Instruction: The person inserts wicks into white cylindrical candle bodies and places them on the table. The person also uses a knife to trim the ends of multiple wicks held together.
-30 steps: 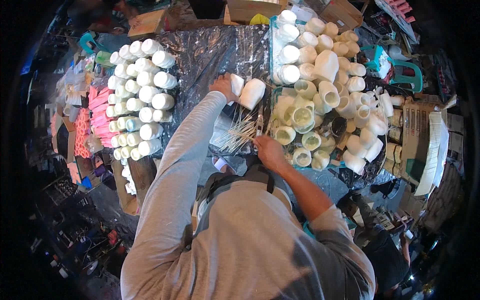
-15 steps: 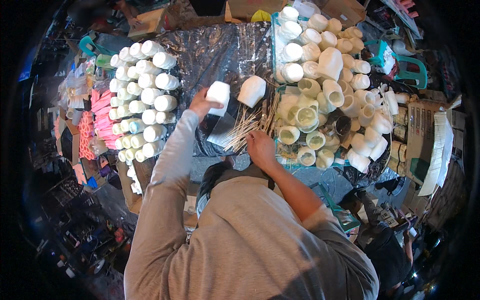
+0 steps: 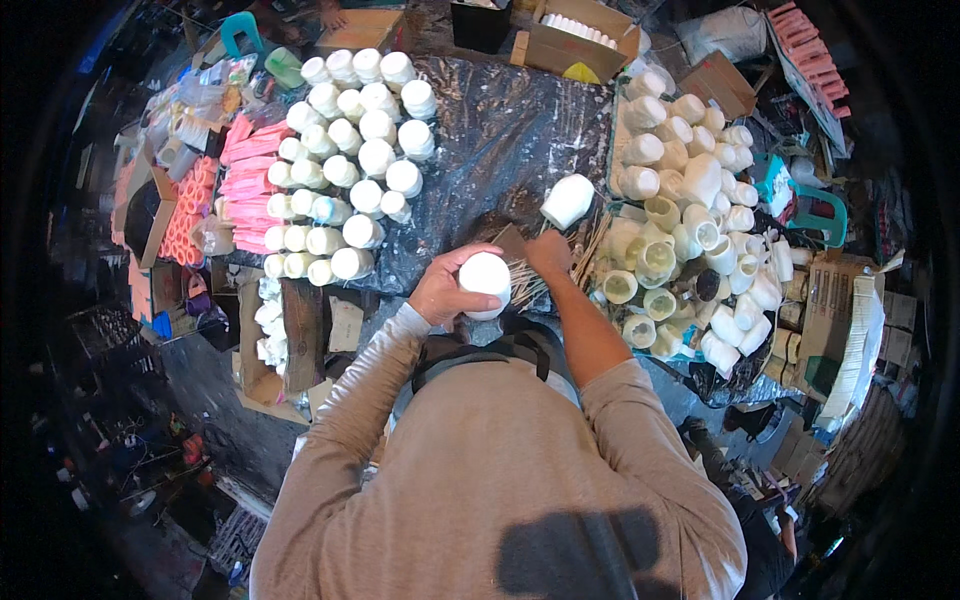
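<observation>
My left hand (image 3: 440, 288) is wrapped round a white rounded pot-like piece (image 3: 485, 284), held near my body at the table's front edge. Its smooth round end faces up. My right hand (image 3: 548, 254) is closed over a loose bundle of thin wooden sticks (image 3: 528, 283); its fingertips are hidden, so what it grips does not show. Just beyond that hand, another white piece (image 3: 568, 201) lies tilted on the black plastic sheet (image 3: 480, 150). A flat brownish piece (image 3: 511, 242) lies beside the sticks.
Rows of white pieces (image 3: 377, 158) stand at the left, beside pink strips (image 3: 255, 190) and orange-pink rings (image 3: 190, 225). At the right are piled white and translucent hollow pieces (image 3: 655, 258). Cardboard boxes (image 3: 575, 50) stand beyond the table. A green plastic chair (image 3: 822, 213) is at far right.
My left hand has brought its white piece nearer my body and turned its round end up. My right hand has shifted away from me over the sticks. The whole view has swung left.
</observation>
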Demonstrator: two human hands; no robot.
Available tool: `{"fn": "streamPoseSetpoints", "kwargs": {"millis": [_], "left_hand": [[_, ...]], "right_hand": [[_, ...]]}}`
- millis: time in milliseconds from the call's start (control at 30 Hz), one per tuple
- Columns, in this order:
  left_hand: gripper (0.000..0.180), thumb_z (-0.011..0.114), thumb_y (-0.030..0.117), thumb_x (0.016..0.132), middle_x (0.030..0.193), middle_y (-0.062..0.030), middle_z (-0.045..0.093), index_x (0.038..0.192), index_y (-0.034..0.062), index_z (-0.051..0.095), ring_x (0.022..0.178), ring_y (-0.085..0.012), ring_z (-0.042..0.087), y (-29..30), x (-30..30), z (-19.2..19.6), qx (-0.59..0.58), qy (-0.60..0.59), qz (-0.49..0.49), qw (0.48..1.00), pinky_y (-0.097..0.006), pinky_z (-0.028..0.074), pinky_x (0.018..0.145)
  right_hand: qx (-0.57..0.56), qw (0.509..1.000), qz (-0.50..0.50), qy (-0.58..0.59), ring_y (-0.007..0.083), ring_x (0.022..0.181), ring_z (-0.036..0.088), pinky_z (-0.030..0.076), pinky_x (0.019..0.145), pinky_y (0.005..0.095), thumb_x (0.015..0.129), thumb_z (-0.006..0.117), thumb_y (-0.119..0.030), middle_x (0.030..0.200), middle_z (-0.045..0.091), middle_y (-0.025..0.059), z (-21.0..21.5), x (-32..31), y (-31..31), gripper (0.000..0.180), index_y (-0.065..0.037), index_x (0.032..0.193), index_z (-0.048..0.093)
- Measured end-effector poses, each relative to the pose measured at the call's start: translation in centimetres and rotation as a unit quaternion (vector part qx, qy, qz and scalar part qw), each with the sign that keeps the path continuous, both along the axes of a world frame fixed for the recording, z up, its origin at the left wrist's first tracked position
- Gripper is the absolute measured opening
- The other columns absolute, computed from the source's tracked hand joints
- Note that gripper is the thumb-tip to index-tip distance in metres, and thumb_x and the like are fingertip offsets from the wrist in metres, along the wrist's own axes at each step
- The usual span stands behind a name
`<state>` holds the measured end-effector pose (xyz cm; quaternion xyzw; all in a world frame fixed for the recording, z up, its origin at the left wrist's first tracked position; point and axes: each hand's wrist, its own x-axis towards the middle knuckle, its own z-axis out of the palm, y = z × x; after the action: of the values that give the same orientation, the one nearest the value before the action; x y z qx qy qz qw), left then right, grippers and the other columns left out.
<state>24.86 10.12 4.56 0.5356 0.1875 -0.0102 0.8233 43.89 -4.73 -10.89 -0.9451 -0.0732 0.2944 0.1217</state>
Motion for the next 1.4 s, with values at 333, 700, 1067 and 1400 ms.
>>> {"fn": "streamPoseSetpoints", "kwargs": {"millis": [333, 700, 1067, 1400], "left_hand": [[0.045, 0.091, 0.011, 0.067, 0.112, -0.0111, 0.072, 0.106, -0.0007, 0.073, 0.098, -0.0217, 0.070, 2.6, -2.3, 4.5, 0.345, -0.167, 0.005, 0.924, -0.034, 0.055, 0.088], [0.058, 0.093, 0.016, 0.062, 0.133, -0.0162, 0.064, 0.113, 0.0037, 0.070, 0.125, -0.0271, 0.060, 1.7, -1.5, 2.2, 0.333, -0.116, -0.038, 0.935, -0.038, 0.047, 0.104], [0.050, 0.090, 0.018, 0.065, 0.108, -0.0137, 0.071, 0.109, 0.0035, 0.071, 0.095, -0.0280, 0.072, -0.2, 0.2, 7.9, 0.322, -0.109, -0.111, 0.934, -0.037, 0.055, 0.087], [0.041, 0.088, 0.010, 0.066, 0.100, -0.0118, 0.074, 0.104, 0.0015, 0.074, 0.093, -0.0256, 0.072, -0.9, -0.8, 11.1, 0.415, -0.150, 0.024, 0.897, -0.036, 0.056, 0.085]], "right_hand": [[0.467, 0.834, -0.174, 0.237, 0.0121, 0.066, 0.060, 0.051, 0.056, 0.0269, 0.103, 0.057, -0.011, 0.087, 0.066, 0.0063, 5.7, -1.4, -3.8, 0.008, -0.004, 0.104, 0.059], [0.621, 0.717, -0.206, 0.239, 0.0153, 0.077, 0.062, 0.053, 0.065, 0.0306, 0.100, 0.063, -0.004, 0.099, 0.068, 0.0106, 10.4, -0.8, -3.8, 0.011, -0.005, 0.108, 0.057], [0.584, 0.781, 0.005, 0.221, 0.0138, 0.091, 0.067, 0.056, 0.081, 0.0320, 0.100, 0.065, -0.005, 0.103, 0.070, 0.0067, 21.5, -5.1, -2.2, 0.013, -0.002, 0.113, 0.064], [0.611, 0.785, 0.054, 0.090, 0.0135, 0.087, 0.069, 0.056, 0.078, 0.0289, 0.096, 0.068, -0.001, 0.095, 0.073, 0.0067, 29.9, -6.5, -4.2, 0.008, 0.001, 0.104, 0.070]]}}
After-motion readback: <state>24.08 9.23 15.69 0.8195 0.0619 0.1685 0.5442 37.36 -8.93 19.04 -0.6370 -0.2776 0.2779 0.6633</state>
